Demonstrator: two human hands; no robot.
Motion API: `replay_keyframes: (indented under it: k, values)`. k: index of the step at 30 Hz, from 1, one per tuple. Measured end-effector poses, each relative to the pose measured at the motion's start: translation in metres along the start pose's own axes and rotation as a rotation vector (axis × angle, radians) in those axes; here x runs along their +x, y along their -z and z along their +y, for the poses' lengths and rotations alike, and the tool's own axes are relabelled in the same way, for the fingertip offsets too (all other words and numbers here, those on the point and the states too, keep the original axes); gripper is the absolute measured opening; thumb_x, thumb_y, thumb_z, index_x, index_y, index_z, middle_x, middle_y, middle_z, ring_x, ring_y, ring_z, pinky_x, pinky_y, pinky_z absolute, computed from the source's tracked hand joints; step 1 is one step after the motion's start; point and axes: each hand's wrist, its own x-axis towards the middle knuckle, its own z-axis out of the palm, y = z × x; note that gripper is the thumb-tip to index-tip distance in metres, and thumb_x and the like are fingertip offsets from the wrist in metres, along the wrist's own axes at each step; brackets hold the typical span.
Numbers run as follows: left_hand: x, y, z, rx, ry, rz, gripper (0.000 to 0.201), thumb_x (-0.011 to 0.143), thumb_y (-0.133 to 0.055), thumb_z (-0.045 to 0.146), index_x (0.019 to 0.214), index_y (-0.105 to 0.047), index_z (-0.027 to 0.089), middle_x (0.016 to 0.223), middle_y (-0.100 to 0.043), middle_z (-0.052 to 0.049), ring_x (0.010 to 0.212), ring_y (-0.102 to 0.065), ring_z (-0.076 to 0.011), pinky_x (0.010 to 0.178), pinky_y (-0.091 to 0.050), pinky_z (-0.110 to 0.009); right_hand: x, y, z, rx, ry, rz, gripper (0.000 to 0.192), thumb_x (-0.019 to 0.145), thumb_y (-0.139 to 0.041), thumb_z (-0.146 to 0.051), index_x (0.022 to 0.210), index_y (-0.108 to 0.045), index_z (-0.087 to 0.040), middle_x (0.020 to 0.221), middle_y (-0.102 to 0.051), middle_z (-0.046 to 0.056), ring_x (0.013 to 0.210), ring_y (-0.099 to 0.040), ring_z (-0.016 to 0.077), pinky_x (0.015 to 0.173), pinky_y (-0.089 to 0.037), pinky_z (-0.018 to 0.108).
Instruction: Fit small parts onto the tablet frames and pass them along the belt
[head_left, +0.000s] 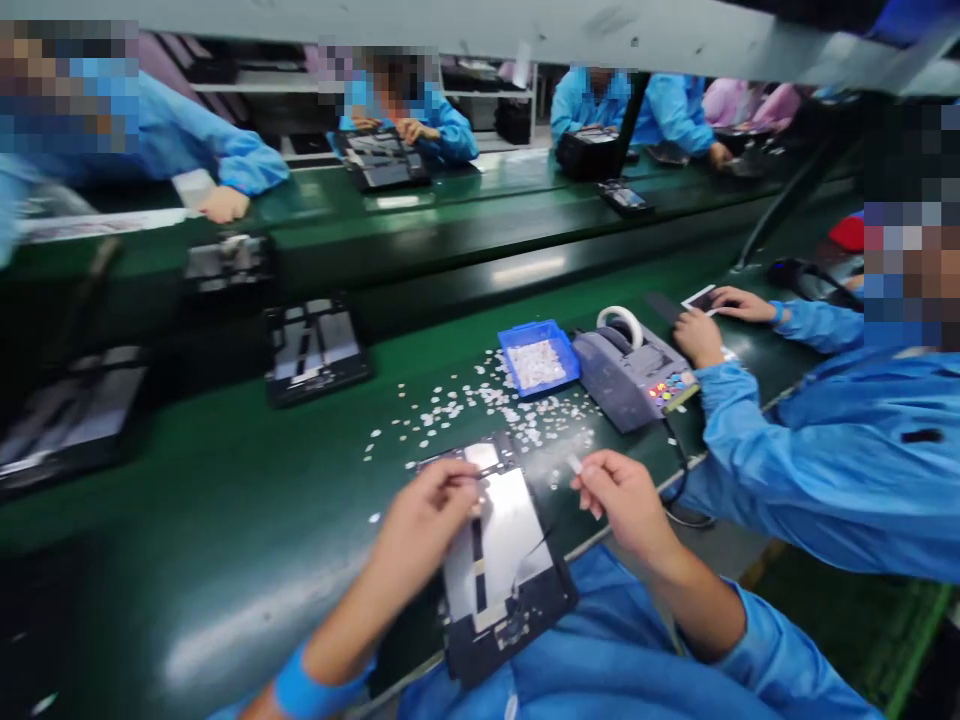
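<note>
Left hand: the left hand (427, 510) is pressing down with bent fingers on the upper left part of the opened tablet back (499, 560); it is touching the panel, not gripping anything that can be made out.
Right hand: the right hand (626, 500) is hovering just right of the tablet, thumb and forefinger pinching a small white sticker (576, 464).
Tablet: the opened tablet back is lying at the near edge of the green bench (225, 520), silver plate facing up inside a black frame, its near end hanging over the person's blue lap.
Loose pieces: small white stickers (465, 405) are lying scattered on the bench just beyond the tablet, spreading left and far.
Tray: a blue tray (538, 358) holding more white pieces is sitting beyond the scatter, right of centre.
Dispenser: a grey tape dispenser (630, 375) with a white roll on top is standing just right of the tray, touching or nearly touching it.
Neighbour: a co-worker in a blue sleeve (787, 450) is sitting at the right, both hands resting on a small device (701, 298) farther off.
Conveyor: black tablet frames (315, 350) are lying on the dark belt to the far left.
Far side: other people in blue coats are working at the far bench.
</note>
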Motion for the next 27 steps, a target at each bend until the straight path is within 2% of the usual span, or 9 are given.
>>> replay_keyframes:
  k: [4,8,12,14,16,18,21,24,27]
  values:
    - [-0.008,-0.029,-0.011,-0.273,0.011,-0.026,0.033,0.075,-0.07,0.041,0.101,-0.065,0.023,0.09,-0.07,-0.005,0.078,-0.066,-0.0192,0.072,-0.054,-0.031,-0.001,-0.072,-0.003,-0.072,0.052,-0.232,0.021,0.09,-0.064,-0.036,0.08,-0.07,-0.019,0.061,-0.064,-0.002,0.054,-0.058,0.0111,0.052,-0.044,0.021]
    - [-0.011,-0.019,-0.035,-0.383,0.055,0.085,0.019,0.082,-0.067,0.04,0.085,-0.06,0.022,0.075,-0.061,0.0,0.067,-0.058,-0.0153,0.064,-0.048,-0.028,0.002,-0.105,0.005,-0.104,0.057,-0.367,0.018,0.092,-0.06,-0.033,0.086,-0.072,-0.02,0.065,-0.067,-0.002,0.057,-0.061,0.0125,0.057,-0.049,0.024]
    - [-0.019,0.019,-0.049,-0.285,-0.027,0.23,0.015,0.083,-0.066,0.036,0.081,-0.06,0.022,0.082,-0.064,-0.001,0.076,-0.059,-0.0166,0.07,-0.047,-0.028,0.017,-0.105,0.014,-0.329,0.164,-0.426,0.023,0.096,-0.057,-0.029,0.108,-0.075,-0.021,0.089,-0.077,0.003,0.071,-0.069,0.0161,0.066,-0.053,0.028]
    - [-0.022,0.039,-0.052,-0.144,-0.046,0.291,0.014,0.085,-0.065,0.035,0.082,-0.061,0.022,0.084,-0.066,-0.002,0.081,-0.061,-0.0177,0.073,-0.048,-0.029,0.032,-0.101,0.016,-0.567,0.384,-0.42,0.025,0.098,-0.054,-0.026,0.112,-0.075,-0.021,0.097,-0.077,0.006,0.084,-0.069,0.0194,0.077,-0.053,0.032]
    - [-0.02,0.053,-0.054,0.007,-0.022,0.272,0.014,0.085,-0.062,0.035,0.081,-0.062,0.022,0.078,-0.064,-0.001,0.074,-0.059,-0.0171,0.068,-0.046,-0.028,0.049,-0.1,0.017,-0.813,0.629,-0.442,0.027,0.1,-0.052,-0.022,0.115,-0.075,-0.02,0.1,-0.075,0.008,0.091,-0.066,0.0214,0.083,-0.05,0.034]
    - [-0.014,0.059,-0.056,0.118,-0.016,0.211,0.014,0.086,-0.061,0.034,0.08,-0.064,0.022,0.074,-0.063,0.001,0.069,-0.057,-0.0164,0.065,-0.044,-0.028,0.065,-0.104,0.019,-1.014,0.811,-0.514,0.03,0.102,-0.05,-0.019,0.122,-0.073,-0.022,0.098,-0.072,0.008,0.088,-0.061,0.0208,0.08,-0.046,0.033]
    - [-0.001,0.058,-0.061,0.154,-0.028,0.167,0.015,0.086,-0.059,0.035,0.082,-0.065,0.022,0.075,-0.065,0.0,0.07,-0.058,-0.0165,0.066,-0.045,-0.028,0.082,-0.113,0.022,-1.212,0.965,-0.608,0.034,0.102,-0.052,-0.017,0.132,-0.068,-0.026,0.1,-0.068,0.007,0.083,-0.052,0.0196,0.071,-0.039,0.031]
    - [0.012,0.057,-0.066,0.101,0.001,0.15,0.017,0.084,-0.062,0.038,0.082,-0.063,0.021,0.077,-0.067,0.0,0.071,-0.06,-0.0168,0.066,-0.047,-0.028,0.09,-0.117,0.025,-1.302,1.014,-0.638,0.033,0.102,-0.053,-0.018,0.131,-0.066,-0.026,0.1,-0.064,0.008,0.083,-0.047,0.0201,0.067,-0.033,0.031]
    - [0.02,0.058,-0.07,0.03,0.039,0.118,0.024,0.08,-0.066,0.038,0.097,-0.064,0.02,0.077,-0.068,0.0,0.071,-0.062,-0.017,0.067,-0.048,-0.029,0.093,-0.117,0.025,-1.339,1.037,-0.641,0.03,0.103,-0.052,-0.02,0.129,-0.067,-0.025,0.097,-0.061,0.008,0.083,-0.044,0.0208,0.065,-0.03,0.031]
